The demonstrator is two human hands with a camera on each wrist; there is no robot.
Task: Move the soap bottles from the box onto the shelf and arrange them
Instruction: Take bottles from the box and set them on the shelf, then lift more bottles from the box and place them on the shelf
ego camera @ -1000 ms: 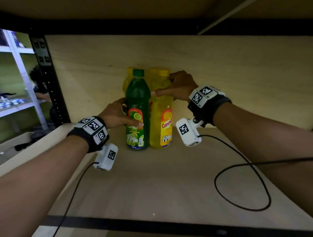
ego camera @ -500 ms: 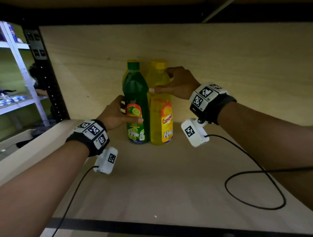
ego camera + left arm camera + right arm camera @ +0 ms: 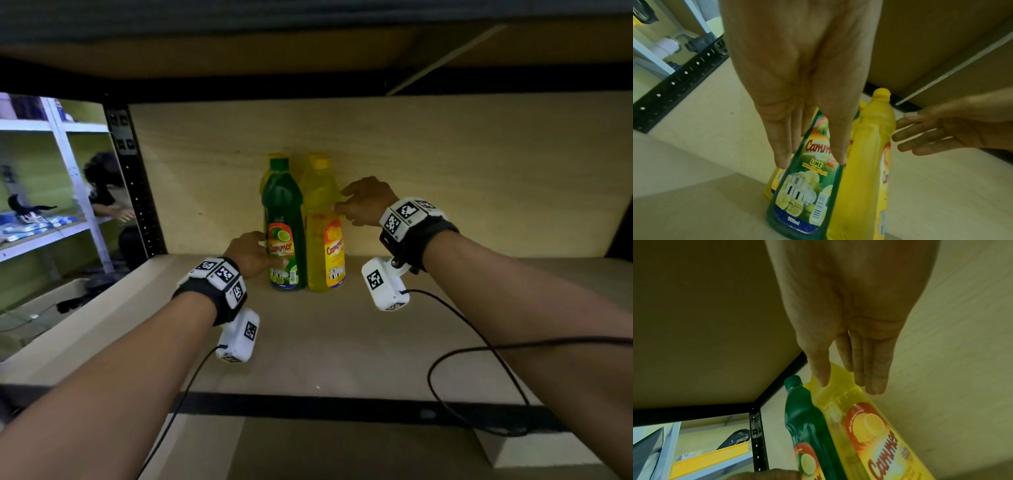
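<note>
A green lime soap bottle [image 3: 284, 226] and a yellow soap bottle [image 3: 323, 236] stand upright side by side at the back of the wooden shelf [image 3: 325, 342]. More yellow bottles [image 3: 264, 178] show partly behind them. My left hand [image 3: 270, 255] lies against the green bottle's label, fingers straight [image 3: 782, 159] along its left side and thumb on the front. My right hand [image 3: 342, 205] hovers at the yellow bottle's shoulder [image 3: 840, 391], its fingers [image 3: 876, 386] straight and loose; I cannot tell whether they touch it.
A black perforated upright [image 3: 137, 192] marks the shelf's left end, and the upper shelf board [image 3: 308, 58] hangs low overhead. A black cable [image 3: 479, 346] loops over the shelf's right part. Beyond the upright, a person [image 3: 102, 192] is at white shelving [image 3: 68, 164].
Both hands have let go of the bottles: curled fingers are now straight and the hands have eased back slightly. The bottles stay upright, and the head view has pulled back.
</note>
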